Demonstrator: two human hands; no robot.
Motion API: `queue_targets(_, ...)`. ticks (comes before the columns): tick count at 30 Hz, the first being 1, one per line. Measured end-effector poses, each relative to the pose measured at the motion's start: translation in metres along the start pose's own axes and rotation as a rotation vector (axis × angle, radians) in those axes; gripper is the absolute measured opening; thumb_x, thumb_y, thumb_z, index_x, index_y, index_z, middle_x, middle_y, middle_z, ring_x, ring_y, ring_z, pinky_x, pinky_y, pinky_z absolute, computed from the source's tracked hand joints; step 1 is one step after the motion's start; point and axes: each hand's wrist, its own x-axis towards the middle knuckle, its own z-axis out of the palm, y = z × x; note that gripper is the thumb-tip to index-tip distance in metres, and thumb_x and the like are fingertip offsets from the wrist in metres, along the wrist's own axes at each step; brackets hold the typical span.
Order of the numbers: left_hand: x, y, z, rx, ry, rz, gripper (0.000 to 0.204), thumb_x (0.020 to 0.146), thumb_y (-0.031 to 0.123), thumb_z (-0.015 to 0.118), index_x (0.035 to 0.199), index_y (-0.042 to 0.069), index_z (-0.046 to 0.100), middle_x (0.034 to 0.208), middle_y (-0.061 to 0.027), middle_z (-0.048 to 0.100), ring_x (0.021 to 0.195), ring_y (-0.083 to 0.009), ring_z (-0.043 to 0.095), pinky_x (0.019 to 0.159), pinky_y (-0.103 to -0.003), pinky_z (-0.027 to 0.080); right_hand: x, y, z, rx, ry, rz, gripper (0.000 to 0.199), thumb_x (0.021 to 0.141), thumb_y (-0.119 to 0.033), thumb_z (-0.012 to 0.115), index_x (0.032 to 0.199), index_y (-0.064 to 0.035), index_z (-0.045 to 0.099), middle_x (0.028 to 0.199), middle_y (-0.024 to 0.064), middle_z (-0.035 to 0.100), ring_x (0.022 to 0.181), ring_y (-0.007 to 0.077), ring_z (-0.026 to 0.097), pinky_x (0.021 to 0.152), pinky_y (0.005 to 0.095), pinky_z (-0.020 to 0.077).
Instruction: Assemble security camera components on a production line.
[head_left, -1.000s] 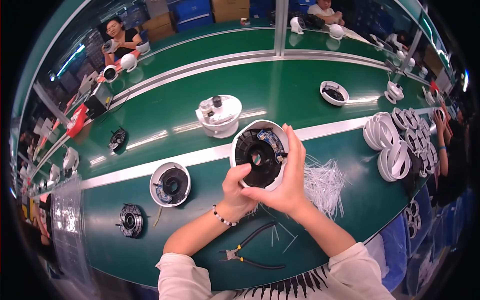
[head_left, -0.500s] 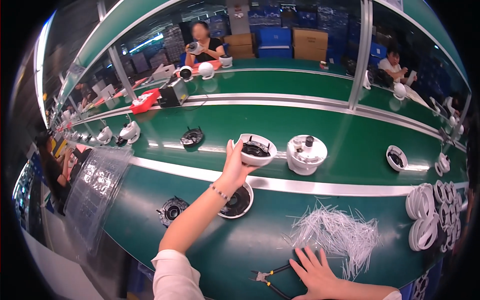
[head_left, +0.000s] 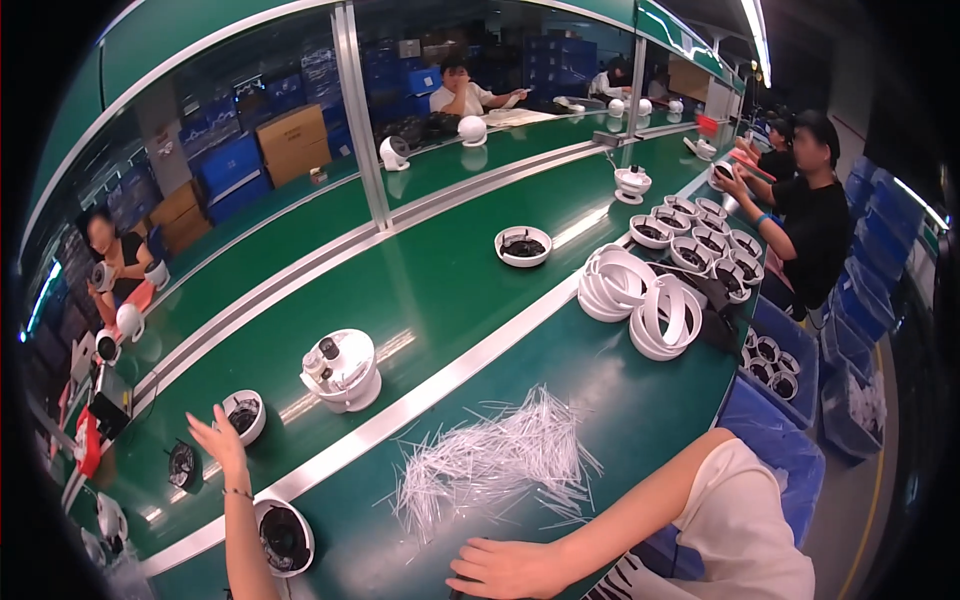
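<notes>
My left hand (head_left: 218, 440) is open, its fingers spread, beside a white bowl-shaped housing (head_left: 258, 424) with a black insert, on the green belt. Nothing is in its grasp. Left of it sits a loose black round part (head_left: 182, 465). A second white housing (head_left: 308, 540) with a dark inside rests on the bench by my left forearm. My right hand (head_left: 508, 568) lies palm down on the bench, fingers stretched out. In front of it spreads a heap of thin white plastic strips (head_left: 490, 460). A small dark bit shows under its fingertips, too little to name.
A white round unit (head_left: 345, 372) with black knobs and another housing (head_left: 523, 262) stand on the belt (head_left: 450, 270). Stacked white rings (head_left: 612, 285) and several filled housings (head_left: 690, 252) occupy the bench's right end. A co-worker (head_left: 800, 215) sits there, near blue bins (head_left: 780, 335).
My left hand has let go of the white housing, which now rests on the belt. My view has swung to the right. My right hand still lies on the bench.
</notes>
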Motion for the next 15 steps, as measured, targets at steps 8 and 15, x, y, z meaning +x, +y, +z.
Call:
queue_targets(8,-0.104,0.252,-0.017,-0.537,-0.665,1.017,0.022,0.074,0.002,0.056,0.096,0.002,0.057,0.090,-0.0134,0.061,0.079,-0.0267,0.061,0.070,-0.033,0.049,-0.033,0.039,-0.036,0.399,0.233,0.494,0.056,0.057,-0.018,0.066,0.107,-0.0072,0.045,0.096,0.0129,0.045,0.088,0.0288,0.049,0.071,0.0360,0.0454)
queue_targets(15,-0.116,0.266,0.065,0.498,-0.737,1.128,0.025,0.069,0.018,0.064,0.090,0.005,0.060,0.101,-0.0103,0.055,0.106,-0.0275,0.047,0.087,-0.041,0.038,-0.071,0.094,-0.065,1.052,0.829,0.766,0.067,0.063,-0.006,0.068,0.122,-0.0003,0.037,0.096,0.0070,0.045,0.076,0.0129,0.051,0.063,0.0249,0.0453)
